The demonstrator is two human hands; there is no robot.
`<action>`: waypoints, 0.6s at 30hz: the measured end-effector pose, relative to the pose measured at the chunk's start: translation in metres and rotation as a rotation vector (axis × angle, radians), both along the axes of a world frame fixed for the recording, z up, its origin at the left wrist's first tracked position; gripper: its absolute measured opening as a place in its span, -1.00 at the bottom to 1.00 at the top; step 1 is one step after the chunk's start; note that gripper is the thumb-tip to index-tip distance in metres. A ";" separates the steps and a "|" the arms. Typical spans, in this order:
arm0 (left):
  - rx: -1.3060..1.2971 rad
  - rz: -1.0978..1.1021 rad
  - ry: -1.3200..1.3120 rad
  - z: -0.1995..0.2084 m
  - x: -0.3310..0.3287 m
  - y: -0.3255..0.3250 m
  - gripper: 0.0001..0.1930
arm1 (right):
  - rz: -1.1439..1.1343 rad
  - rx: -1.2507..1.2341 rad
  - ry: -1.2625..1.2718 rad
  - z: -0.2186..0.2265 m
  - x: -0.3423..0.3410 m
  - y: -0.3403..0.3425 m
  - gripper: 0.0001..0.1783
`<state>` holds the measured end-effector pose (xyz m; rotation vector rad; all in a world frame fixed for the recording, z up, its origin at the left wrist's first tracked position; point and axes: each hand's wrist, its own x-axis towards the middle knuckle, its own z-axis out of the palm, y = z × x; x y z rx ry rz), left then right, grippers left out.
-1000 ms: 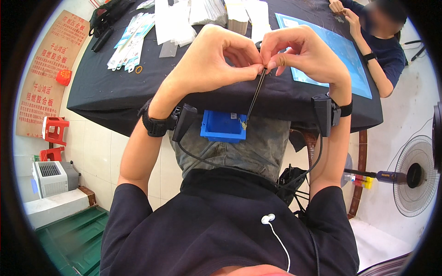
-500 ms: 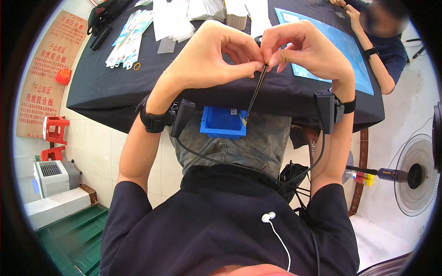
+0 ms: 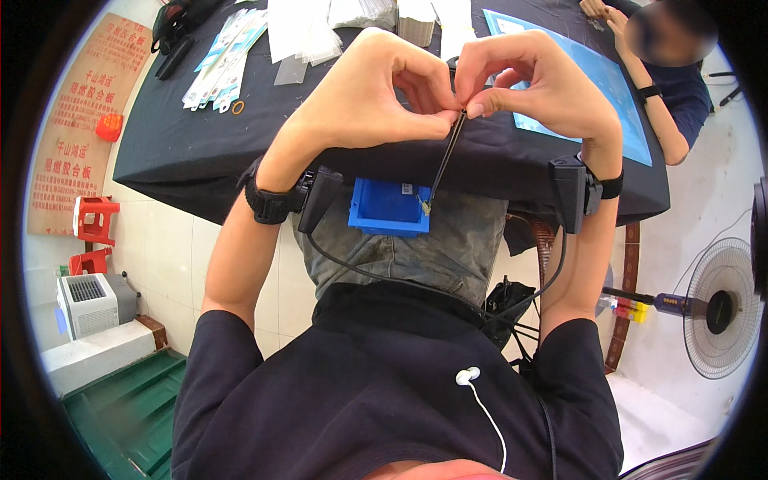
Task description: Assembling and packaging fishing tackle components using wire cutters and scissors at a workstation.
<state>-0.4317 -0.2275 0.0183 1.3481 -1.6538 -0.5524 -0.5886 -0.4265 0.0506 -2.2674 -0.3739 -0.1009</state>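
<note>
My left hand (image 3: 360, 100) and my right hand (image 3: 540, 88) meet above the table's front edge, fingertips pinched close together. Between them they grip the upper end of a bundle of thin dark cords (image 3: 450, 156), which slants down toward my lap. Small pale tips (image 3: 426, 208) show at its lower end, beside the right wall of a blue open box (image 3: 388, 227). That box rests on my lap, with a small pale label inside it. What my fingertips do at the top of the cords is too small to make out.
The black-clothed table (image 3: 192, 152) holds packaged strips (image 3: 228, 60), clear bags (image 3: 320, 40), a stack of cards (image 3: 416, 28), a yellow ring (image 3: 238, 107) and a blue sheet (image 3: 624, 112). A co-worker's arm (image 3: 660, 120) lies at the far right. A fan (image 3: 724, 308) stands at right.
</note>
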 end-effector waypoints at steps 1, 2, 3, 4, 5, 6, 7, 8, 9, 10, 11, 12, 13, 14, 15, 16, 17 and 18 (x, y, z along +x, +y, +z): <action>0.000 0.002 0.000 -0.001 0.000 0.000 -0.93 | 0.002 0.000 0.000 -0.001 0.000 0.000 -0.86; -0.003 0.005 0.008 -0.002 0.001 0.000 -0.93 | -0.012 0.011 -0.015 -0.001 0.001 0.000 -0.84; -0.007 0.006 0.015 -0.002 0.001 0.000 -0.93 | -0.027 0.021 -0.032 -0.001 0.001 0.000 -0.82; -0.011 0.008 0.013 -0.003 0.001 0.000 -0.93 | -0.025 0.017 -0.035 0.000 0.000 -0.001 -0.82; 0.019 0.015 0.040 -0.003 -0.001 0.000 -0.93 | -0.059 -0.005 -0.036 0.001 -0.002 -0.003 -0.79; 0.050 0.027 0.065 -0.003 -0.002 0.000 -0.93 | -0.088 -0.026 -0.039 0.002 -0.002 -0.003 -0.76; 0.058 0.017 0.122 -0.005 -0.003 -0.001 -0.93 | -0.080 -0.029 -0.043 0.004 -0.003 -0.001 -0.76; 0.054 0.025 0.118 -0.007 -0.003 -0.002 -0.93 | -0.037 0.011 -0.006 0.006 -0.005 0.001 -0.75; 0.071 0.000 0.139 -0.009 -0.003 -0.003 -0.93 | 0.004 0.052 0.031 0.008 -0.006 0.003 -0.73; 0.088 -0.026 0.161 -0.010 -0.004 -0.003 -0.93 | 0.010 0.048 0.027 0.008 -0.005 0.003 -0.73; 0.089 -0.046 0.196 -0.010 -0.004 -0.003 -0.94 | -0.002 0.015 0.033 0.007 -0.003 0.003 -0.73; 0.085 -0.044 0.194 -0.010 -0.005 -0.002 -0.94 | -0.019 -0.019 0.042 0.007 -0.002 0.003 -0.73; 0.093 -0.053 0.217 -0.011 -0.006 -0.002 -0.94 | -0.007 0.006 0.031 0.006 -0.001 0.004 -0.76; 0.101 -0.062 0.240 -0.011 -0.006 -0.001 -0.94 | -0.005 0.002 0.029 0.007 -0.001 0.004 -0.76; 0.097 -0.062 0.238 -0.010 -0.006 -0.001 -0.94 | 0.004 0.012 0.022 0.007 -0.003 0.005 -0.78; 0.131 -0.058 0.218 -0.009 -0.006 0.000 -0.94 | 0.013 0.023 0.014 0.008 -0.004 0.005 -0.79; 0.164 -0.055 0.197 -0.008 -0.005 0.001 -0.95 | 0.014 0.020 0.012 0.007 -0.003 0.006 -0.79; 0.161 -0.056 0.194 -0.006 -0.004 0.002 -0.95 | -0.113 0.036 0.005 0.005 -0.003 0.005 -0.81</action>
